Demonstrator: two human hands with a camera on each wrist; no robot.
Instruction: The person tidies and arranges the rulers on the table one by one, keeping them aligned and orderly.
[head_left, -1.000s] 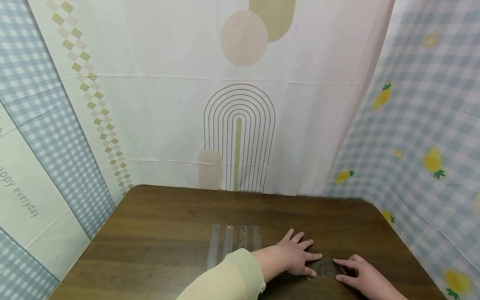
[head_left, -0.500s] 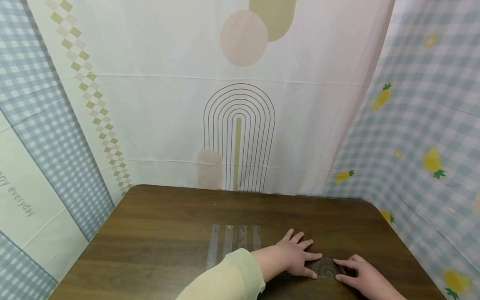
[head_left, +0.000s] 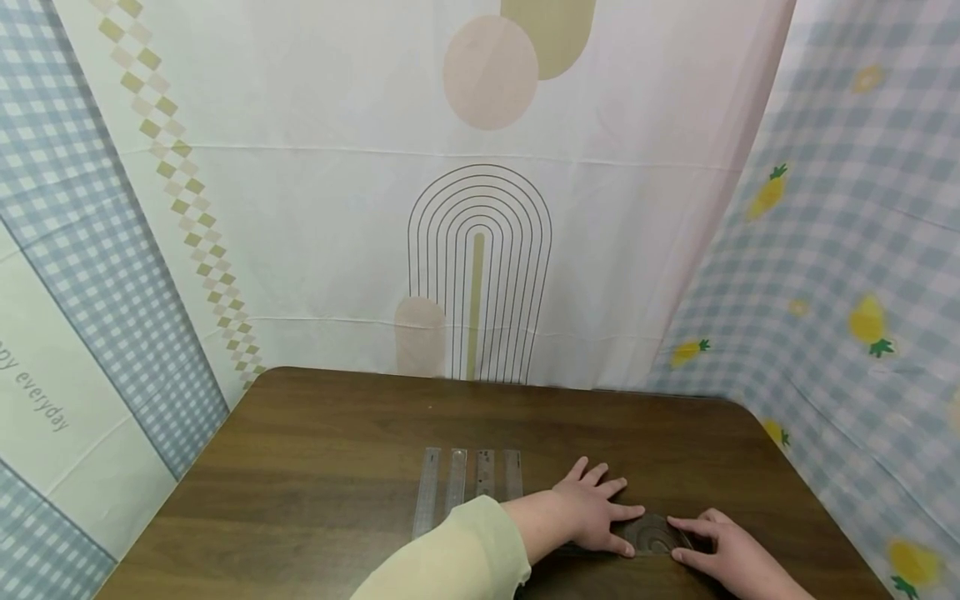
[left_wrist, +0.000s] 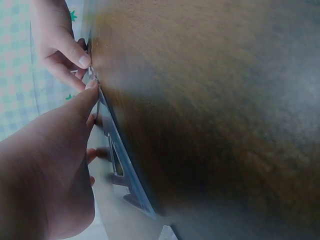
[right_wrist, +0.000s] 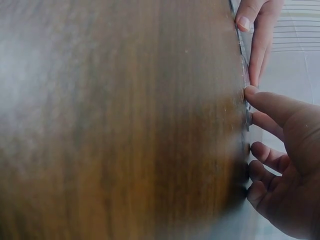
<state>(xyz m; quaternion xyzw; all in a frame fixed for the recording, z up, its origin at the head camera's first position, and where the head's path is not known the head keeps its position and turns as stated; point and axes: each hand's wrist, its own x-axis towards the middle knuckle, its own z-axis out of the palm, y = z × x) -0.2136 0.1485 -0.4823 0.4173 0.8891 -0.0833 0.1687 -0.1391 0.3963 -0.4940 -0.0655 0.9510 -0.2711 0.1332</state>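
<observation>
A clear flat plastic template with curved lines at its right end lies near the table's front right. My left hand rests flat across it with the fingers spread, and its thumb touches the near edge. At the right end, my right hand holds the template between thumb and index finger, one near each corner. In the left wrist view, the template shows edge-on with cut-outs along it. Much of it is hidden under my left hand and forearm in the head view.
Several clear rulers lie side by side left of my left hand, their near ends partly covered by the sleeve. The brown wooden table has patterned cloth hanging behind it and on both sides.
Compared with a second ago, my left thumb has slid very slightly to the right along the template's near edge. Both hands are otherwise still.
</observation>
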